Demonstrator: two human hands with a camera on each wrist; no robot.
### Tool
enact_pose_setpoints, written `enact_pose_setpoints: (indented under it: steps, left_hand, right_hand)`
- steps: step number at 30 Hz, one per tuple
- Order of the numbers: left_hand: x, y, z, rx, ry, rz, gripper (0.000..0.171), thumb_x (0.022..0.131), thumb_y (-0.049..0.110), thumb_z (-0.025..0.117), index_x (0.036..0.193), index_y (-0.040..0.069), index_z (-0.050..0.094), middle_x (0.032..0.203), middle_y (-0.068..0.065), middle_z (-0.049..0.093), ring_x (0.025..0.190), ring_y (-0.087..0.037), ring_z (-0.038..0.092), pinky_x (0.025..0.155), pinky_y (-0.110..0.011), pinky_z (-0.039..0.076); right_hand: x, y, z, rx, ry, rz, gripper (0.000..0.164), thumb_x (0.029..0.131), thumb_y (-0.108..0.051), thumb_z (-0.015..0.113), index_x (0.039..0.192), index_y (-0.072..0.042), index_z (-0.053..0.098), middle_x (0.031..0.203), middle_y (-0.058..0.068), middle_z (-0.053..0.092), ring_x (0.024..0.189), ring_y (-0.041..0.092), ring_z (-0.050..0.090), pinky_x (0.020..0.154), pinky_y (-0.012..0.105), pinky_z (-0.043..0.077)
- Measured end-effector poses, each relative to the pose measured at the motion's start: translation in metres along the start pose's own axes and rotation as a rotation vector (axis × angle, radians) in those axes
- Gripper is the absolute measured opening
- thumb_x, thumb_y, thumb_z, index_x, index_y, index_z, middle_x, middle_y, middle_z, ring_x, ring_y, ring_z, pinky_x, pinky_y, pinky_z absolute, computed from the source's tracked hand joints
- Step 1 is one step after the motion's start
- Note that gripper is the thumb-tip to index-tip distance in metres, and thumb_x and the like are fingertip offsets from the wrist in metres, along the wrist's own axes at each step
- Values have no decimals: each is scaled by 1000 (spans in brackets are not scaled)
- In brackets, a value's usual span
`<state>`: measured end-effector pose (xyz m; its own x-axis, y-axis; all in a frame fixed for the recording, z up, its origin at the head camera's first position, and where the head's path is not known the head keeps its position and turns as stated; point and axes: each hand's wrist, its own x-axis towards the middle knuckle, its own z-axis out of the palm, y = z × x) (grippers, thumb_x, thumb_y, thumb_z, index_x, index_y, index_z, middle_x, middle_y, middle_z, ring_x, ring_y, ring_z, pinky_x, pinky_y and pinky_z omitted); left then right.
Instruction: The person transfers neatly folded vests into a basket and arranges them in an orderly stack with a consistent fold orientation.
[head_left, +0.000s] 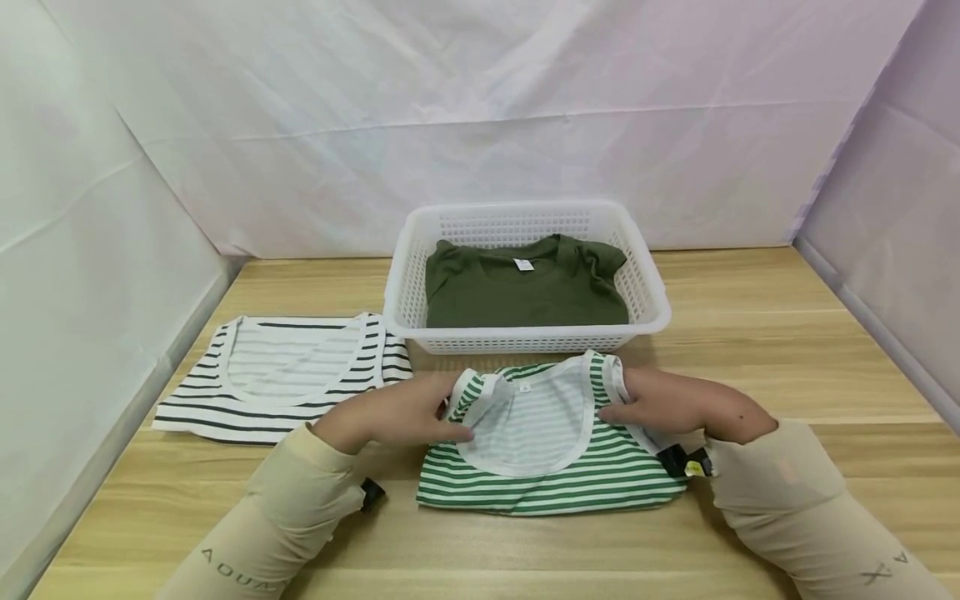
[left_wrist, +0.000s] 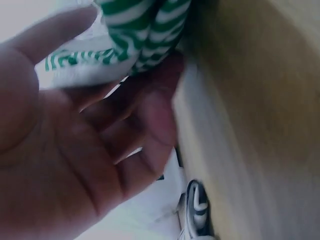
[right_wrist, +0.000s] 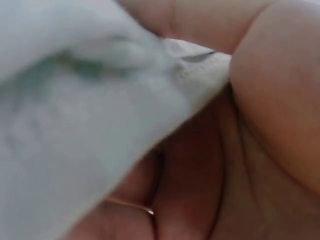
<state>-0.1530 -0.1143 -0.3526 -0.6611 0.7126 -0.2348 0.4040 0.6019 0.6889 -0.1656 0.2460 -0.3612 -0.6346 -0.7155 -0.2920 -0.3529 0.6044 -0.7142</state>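
A folded green-and-white striped top (head_left: 540, 493) lies on the table with its wide white-edged neckline facing up. At its left shoulder, my left hand (head_left: 401, 410) has its thumb over the neckline; in the left wrist view the fingers (left_wrist: 157, 112) curl in beneath the folded cloth. My right hand (head_left: 693, 407) holds the opposite shoulder, thumb on top. Close up in the right wrist view, pale cloth (right_wrist: 85, 145) runs between the thumb and the curled fingers, blurred by nearness.
Just behind the top stands a white plastic basket (head_left: 528, 343) holding a folded dark green shirt (head_left: 525, 296). To the left lies a folded black-and-white striped top (head_left: 285, 417), partly behind my left hand. White sheets (head_left: 525, 133) hang around the wooden table (head_left: 772, 333).
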Motion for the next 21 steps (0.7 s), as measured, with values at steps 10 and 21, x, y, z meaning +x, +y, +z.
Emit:
enact_pose_setpoints:
  steps: [10, 21]
  left_hand:
    - [-1, -1, 5, 112, -37, -109, 13, 88, 18, 74, 85, 11, 63, 70, 6, 60, 60, -6, 52, 55, -25, 45]
    - [-6, 1, -1, -31, -73, -13, 20, 86, 9, 66, 105, 10, 64, 83, 7, 67, 69, -5, 57, 64, -23, 50]
  right_hand:
    - [2, -2, 4, -12, 4, 22, 62, 86, -29, 78, 136, -10, 48, 126, 1, 60, 110, 12, 54, 95, 21, 44]
    - [-10, -13, -4, 16, -35, -6, 42, 97, -25, 65, 133, -7, 52, 118, -1, 66, 101, 7, 58, 89, 21, 48]
